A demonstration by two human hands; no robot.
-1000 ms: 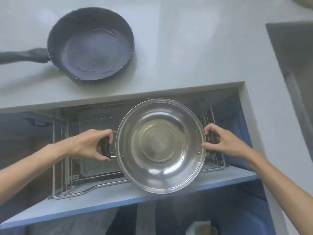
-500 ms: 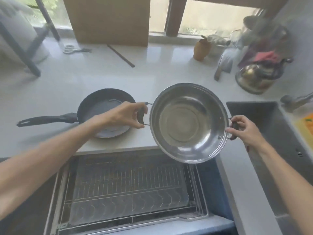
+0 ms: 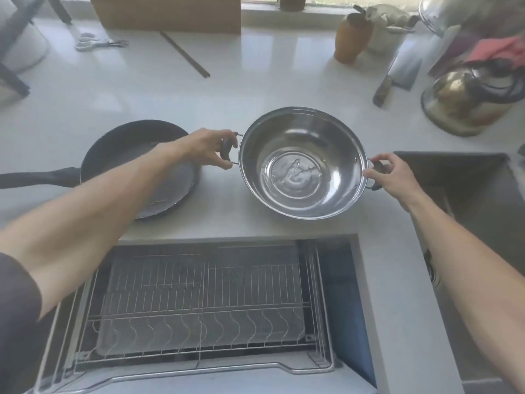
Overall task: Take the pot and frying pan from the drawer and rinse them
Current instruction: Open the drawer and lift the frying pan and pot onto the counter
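I hold a shiny steel pot (image 3: 301, 163) by its two dark side handles, just over the white counter (image 3: 255, 81). My left hand (image 3: 207, 147) grips the left handle and my right hand (image 3: 389, 173) grips the right one. A black frying pan (image 3: 127, 149) lies on the counter to the pot's left, its handle pointing left, partly hidden by my left forearm. Below, the drawer (image 3: 199, 302) stands pulled out, and its wire rack holds nothing.
A dark sink (image 3: 468, 194) lies right of the pot. Along the back of the counter are a kettle (image 3: 466, 103), a cleaver (image 3: 397, 72), a brown jar (image 3: 352, 38), scissors (image 3: 96, 42), chopsticks (image 3: 184, 54) and a cardboard box (image 3: 170, 12).
I lifted the pot out of the drawer and carried it up over the counter, between the frying pan and the sink. Both hands kept hold of its handles.
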